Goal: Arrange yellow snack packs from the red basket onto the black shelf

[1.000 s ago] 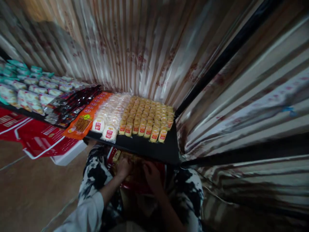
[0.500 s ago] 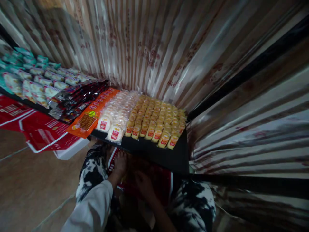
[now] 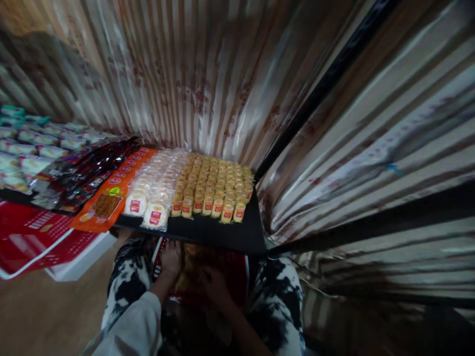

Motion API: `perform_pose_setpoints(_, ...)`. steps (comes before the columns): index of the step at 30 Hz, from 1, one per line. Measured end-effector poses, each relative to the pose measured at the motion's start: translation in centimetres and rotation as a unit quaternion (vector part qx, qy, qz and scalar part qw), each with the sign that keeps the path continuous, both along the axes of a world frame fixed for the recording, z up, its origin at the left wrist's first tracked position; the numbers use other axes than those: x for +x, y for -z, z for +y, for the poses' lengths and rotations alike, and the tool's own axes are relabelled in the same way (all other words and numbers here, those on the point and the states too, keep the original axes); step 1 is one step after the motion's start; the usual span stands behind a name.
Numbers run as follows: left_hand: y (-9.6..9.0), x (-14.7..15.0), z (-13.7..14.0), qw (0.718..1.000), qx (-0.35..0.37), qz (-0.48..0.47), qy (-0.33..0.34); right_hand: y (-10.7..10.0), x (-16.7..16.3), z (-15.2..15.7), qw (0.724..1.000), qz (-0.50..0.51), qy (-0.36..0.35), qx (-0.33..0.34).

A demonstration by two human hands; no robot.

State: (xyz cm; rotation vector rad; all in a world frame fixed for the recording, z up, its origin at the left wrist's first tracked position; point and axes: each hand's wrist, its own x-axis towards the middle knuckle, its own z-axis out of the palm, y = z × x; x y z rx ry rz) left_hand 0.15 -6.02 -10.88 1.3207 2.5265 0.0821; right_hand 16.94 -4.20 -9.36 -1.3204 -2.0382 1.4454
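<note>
Between my knees stands a red basket (image 3: pixel 239 271), partly under the black shelf (image 3: pixel 208 233), with dim yellowish packets (image 3: pixel 190 253) inside. My left hand (image 3: pixel 171 258) lies at the basket's left side, fingers stretched out and slightly apart. Deeper in shadow, my right hand (image 3: pixel 212 281) is over the basket near the packets; its fingers are too dark to tell whether they hold anything. On the shelf above are rows of small yellow wrapped cakes (image 3: pixel 213 190). Round white wrapped crackers (image 3: pixel 155 215) lie to their left.
An orange snack bag (image 3: pixel 111 198), dark shiny packets (image 3: pixel 89 168) and white-and-teal packets (image 3: pixel 40 151) line the shelf leftward. Red baskets (image 3: pixel 33 232) and a white box (image 3: pixel 81 257) stand at lower left. Corrugated sheet walls (image 3: pixel 208 74) and a black post (image 3: pixel 315 94) enclose the shelf.
The view has shifted, so the shelf and goods appear further left. My left hand stays at the basket's left side, and my right hand stays over the basket.
</note>
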Motion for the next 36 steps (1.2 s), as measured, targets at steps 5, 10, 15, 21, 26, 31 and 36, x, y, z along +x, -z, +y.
perform_pose_setpoints(5,-2.8,2.0,-0.1,0.997,0.062,0.010,0.049,-0.1,1.3,-0.4,1.000,0.011,0.022,0.010)
perform_pose_setpoints(10,-4.3,4.3,-1.0,0.985,0.129,-0.092,0.065,-0.3,2.1,-0.2,0.997,0.056,0.050,0.004)
perform_pose_setpoints(15,-4.8,5.4,-1.7,0.878,0.256,-0.402,-0.052,-0.6,2.5,0.3,0.979,0.142,0.143,-0.013)
perform_pose_setpoints(21,-6.6,7.0,-3.0,0.717,0.287,-0.618,-0.148,-1.9,2.3,0.2,0.961,0.219,0.137,-0.099)
perform_pose_setpoints(26,-8.4,7.7,-4.1,0.708,0.310,-0.615,-0.156,-3.5,3.0,-0.1,0.953,0.261,0.124,-0.090)
perform_pose_setpoints(31,-9.4,7.6,-4.4,0.738,0.306,-0.580,-0.157,-5.3,4.5,0.5,0.949,0.275,0.128,-0.081)
perform_pose_setpoints(36,-9.9,8.2,-4.0,0.697,0.264,-0.647,-0.160,-6.7,5.1,1.5,0.939,0.288,0.177,-0.063)
